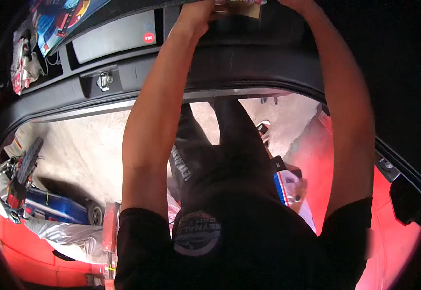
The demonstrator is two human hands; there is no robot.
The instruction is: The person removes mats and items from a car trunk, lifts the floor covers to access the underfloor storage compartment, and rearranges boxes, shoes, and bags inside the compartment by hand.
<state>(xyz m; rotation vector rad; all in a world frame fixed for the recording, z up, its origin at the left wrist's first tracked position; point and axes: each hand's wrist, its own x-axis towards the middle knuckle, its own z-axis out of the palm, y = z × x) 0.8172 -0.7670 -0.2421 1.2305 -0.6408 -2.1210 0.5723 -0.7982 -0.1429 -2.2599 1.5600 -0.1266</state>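
At the top edge of the head view, my left hand (197, 15) reaches into the dark boot of a car. Close beside it lies a flat brown and pinkish package (242, 9), partly cut off by the frame. Whether the hand grips this package I cannot tell, since the fingers are hidden. Farther right, my right hand (297, 4) is mostly outside the picture, and its fingers do not show. Both forearms stretch over the boot's black sill (249, 60).
A grey panel with a red PRO badge (148, 37) and a metal latch (105, 80) sit left of my arms. Colourful printed material (63, 21) and a plastic-wrapped bundle (24, 67) are at upper left. Below are a black tyre (29, 157) and a blue wheeled object (58, 205).
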